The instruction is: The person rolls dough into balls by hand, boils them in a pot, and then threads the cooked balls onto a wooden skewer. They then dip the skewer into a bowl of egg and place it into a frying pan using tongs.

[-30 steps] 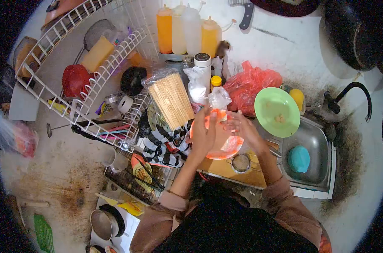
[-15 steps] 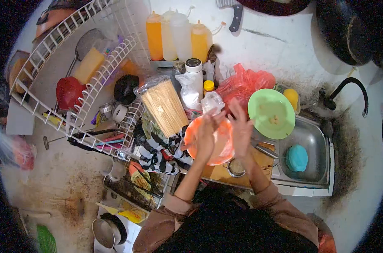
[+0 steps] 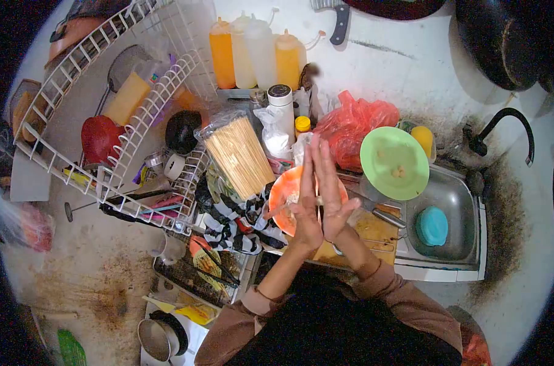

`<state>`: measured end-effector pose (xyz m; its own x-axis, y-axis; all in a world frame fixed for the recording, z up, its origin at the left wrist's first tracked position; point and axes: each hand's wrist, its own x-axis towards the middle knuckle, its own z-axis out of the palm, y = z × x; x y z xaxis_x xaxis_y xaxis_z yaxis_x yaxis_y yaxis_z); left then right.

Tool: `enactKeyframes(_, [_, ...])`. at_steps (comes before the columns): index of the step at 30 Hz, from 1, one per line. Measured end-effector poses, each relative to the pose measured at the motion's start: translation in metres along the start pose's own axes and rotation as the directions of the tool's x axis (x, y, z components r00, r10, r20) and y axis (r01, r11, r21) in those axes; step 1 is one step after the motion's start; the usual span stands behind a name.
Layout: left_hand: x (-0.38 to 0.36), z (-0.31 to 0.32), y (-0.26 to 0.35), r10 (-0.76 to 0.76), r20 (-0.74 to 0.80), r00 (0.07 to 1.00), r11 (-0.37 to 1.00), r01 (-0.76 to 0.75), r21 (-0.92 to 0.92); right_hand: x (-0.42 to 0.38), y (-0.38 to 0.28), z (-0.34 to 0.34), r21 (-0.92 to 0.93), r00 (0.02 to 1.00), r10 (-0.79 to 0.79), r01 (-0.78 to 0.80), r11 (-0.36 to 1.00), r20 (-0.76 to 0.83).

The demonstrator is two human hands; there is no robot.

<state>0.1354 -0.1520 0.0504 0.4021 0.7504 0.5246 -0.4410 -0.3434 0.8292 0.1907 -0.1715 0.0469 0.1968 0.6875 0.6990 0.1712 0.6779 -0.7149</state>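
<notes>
Over an orange bowl (image 3: 281, 185), my left hand (image 3: 307, 213) and my right hand (image 3: 333, 204) are held side by side, palms towards each other. Both have straight fingers pointing away from me, with the thumbs out to the sides. Nothing shows in either hand, though the space between the palms is hidden. Pale residue lies in the bowl, and the hands cover its middle. Under and right of the hands is a wooden cutting board (image 3: 380, 230), with a knife (image 3: 388, 218) on it.
A green plate (image 3: 394, 183) overlaps the sink (image 3: 463, 244), where a turquoise container (image 3: 432, 226) sits. Bundled wooden skewers (image 3: 237, 155) lie left of the bowl. Behind are a red plastic bag (image 3: 350, 131), a white bottle (image 3: 280, 113) and several squeeze bottles (image 3: 222, 55). A dish rack (image 3: 115, 198) stands left.
My hands were apart and blurred, with spread fingers; now they have come together over the bowl, fingers straight. The view has shifted slightly.
</notes>
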Motion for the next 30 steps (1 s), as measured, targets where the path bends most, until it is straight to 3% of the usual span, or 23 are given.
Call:
enactKeyframes(5, [-0.001, 0.001, 0.013, -0.037, 0.001, 0.999, 0.994, 0.036, 0.103, -0.009, 0.001, 0.007, 0.063, 0.999, 0.042, -0.041, 0.997, -0.014])
enactKeyframes(7, [-0.011, -0.002, 0.004, -0.056, 0.046, 0.997, 0.997, 0.054, 0.046, -0.002, -0.003, 0.004, 0.065, 0.996, 0.073, -0.069, 0.995, -0.060])
enactKeyframes(11, [-0.007, -0.004, -0.005, 0.039, 0.030, 0.999, 0.997, -0.041, 0.067, -0.007, -0.018, 0.010, 0.143, 0.997, 0.071, -0.068, 0.987, -0.017])
enactKeyframes(14, [-0.013, -0.012, -0.005, 0.142, 0.144, 0.979, 0.976, -0.162, 0.145, -0.005, -0.013, 0.007, 0.102, 0.994, 0.093, -0.086, 0.991, -0.062])
enactKeyframes(19, [-0.017, -0.012, -0.004, 0.140, 0.177, 0.974, 0.969, -0.171, 0.176, -0.008, -0.018, 0.006, -0.075, 0.996, 0.082, -0.084, 0.994, -0.028])
enactKeyframes(24, [-0.020, -0.011, -0.006, 0.134, 0.199, 0.971, 0.967, -0.172, 0.189, -0.006, -0.017, 0.009, 0.106, 0.993, 0.081, -0.072, 0.992, -0.084])
enactKeyframes(26, [-0.020, -0.011, -0.007, 0.137, 0.199, 0.970, 0.965, -0.176, 0.195, -0.006, -0.018, 0.006, -0.001, 0.992, 0.113, -0.113, 0.994, -0.060])
enactKeyframes(30, [-0.018, -0.013, -0.007, 0.148, 0.214, 0.966, 0.958, -0.193, 0.211, -0.012, -0.016, 0.007, 0.073, 0.996, 0.076, -0.072, 0.995, -0.049])
